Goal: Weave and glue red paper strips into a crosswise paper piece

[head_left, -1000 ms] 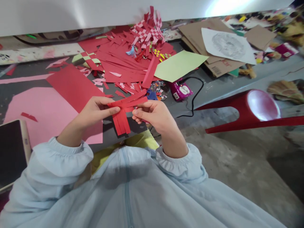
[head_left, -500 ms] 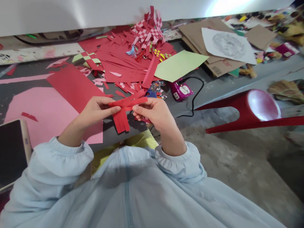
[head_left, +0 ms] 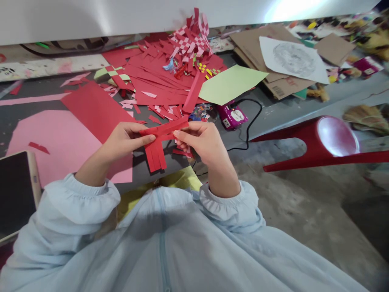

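Between both hands are red paper strips [head_left: 155, 156], crossing one another above the near edge of the table. Several strips hang down side by side, and others run sideways between my fingers. My left hand [head_left: 127, 137] pinches the left end where the strips cross, its thumb lying on top. Thumb and fingers of my right hand [head_left: 201, 140] close on the right-hand ends of the sideways strips. Just beyond the hands lie cut red and pink scraps [head_left: 164, 112]. Left of them is a red paper sheet [head_left: 96, 107] over a pink sheet [head_left: 57, 142].
A heap of red paper and woven checkered pieces [head_left: 185, 44] lies at the back. Pale green paper [head_left: 232, 85], a purple box [head_left: 232, 116] with a black cable, and cardboard [head_left: 278, 87] are to the right. A tablet [head_left: 16, 194] lies left; a red stool [head_left: 310, 140] is right.
My right hand has shifted slightly on the strip ends. The sideways strips now lie closer together and look flatter. My left hand keeps its pinch.
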{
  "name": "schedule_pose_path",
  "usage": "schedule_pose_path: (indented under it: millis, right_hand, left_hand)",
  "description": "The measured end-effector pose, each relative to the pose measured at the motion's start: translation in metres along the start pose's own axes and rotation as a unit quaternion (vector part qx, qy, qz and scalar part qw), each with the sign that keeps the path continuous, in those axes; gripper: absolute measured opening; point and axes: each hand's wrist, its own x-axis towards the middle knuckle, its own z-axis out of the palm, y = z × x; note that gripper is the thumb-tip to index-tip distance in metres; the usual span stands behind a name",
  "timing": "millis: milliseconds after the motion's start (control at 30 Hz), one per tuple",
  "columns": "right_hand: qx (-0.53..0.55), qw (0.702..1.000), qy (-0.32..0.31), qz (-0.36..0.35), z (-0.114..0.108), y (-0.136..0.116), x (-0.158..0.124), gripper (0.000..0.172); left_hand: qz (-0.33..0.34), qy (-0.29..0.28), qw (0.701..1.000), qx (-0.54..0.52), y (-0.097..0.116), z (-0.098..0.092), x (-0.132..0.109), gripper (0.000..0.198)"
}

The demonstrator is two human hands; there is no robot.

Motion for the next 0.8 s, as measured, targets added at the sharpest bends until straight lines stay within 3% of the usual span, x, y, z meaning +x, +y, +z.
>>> schedule_pose_path:
  millis: [233, 467, 567, 733, 800]
  right_hand:
    - [-0.037, 0.991, 0.093, -0.086, -0.023, -0.002, 0.005, 0.010]
    - [-0.046, 0.953, 0.224, -0.198, -0.041, -0.013, 0.003, 0.008]
    - [-0.030, 0.955, 0.216, -0.200, -0.033, -0.016, -0.002, 0.008]
    - [-0.049, 0.991, 0.093, -0.083, -0.004, -0.013, -0.009, 0.012]
    - [-0.046, 0.995, 0.073, -0.051, 0.005, -0.011, -0.008, 0.014]
  left_hand:
    - [-0.006, 0.009, 1.000, -0.009, -0.003, -0.001, -0.001, 0.026]
    - [-0.006, 0.007, 1.000, -0.009, -0.001, -0.001, -0.001, 0.029]
    - [-0.003, 0.004, 1.000, -0.008, -0.002, -0.001, 0.000, 0.027]
    - [0.001, -0.001, 1.000, -0.006, -0.001, -0.001, 0.001, 0.026]
    - [-0.003, -0.007, 1.000, -0.011, -0.001, -0.001, 0.001, 0.026]
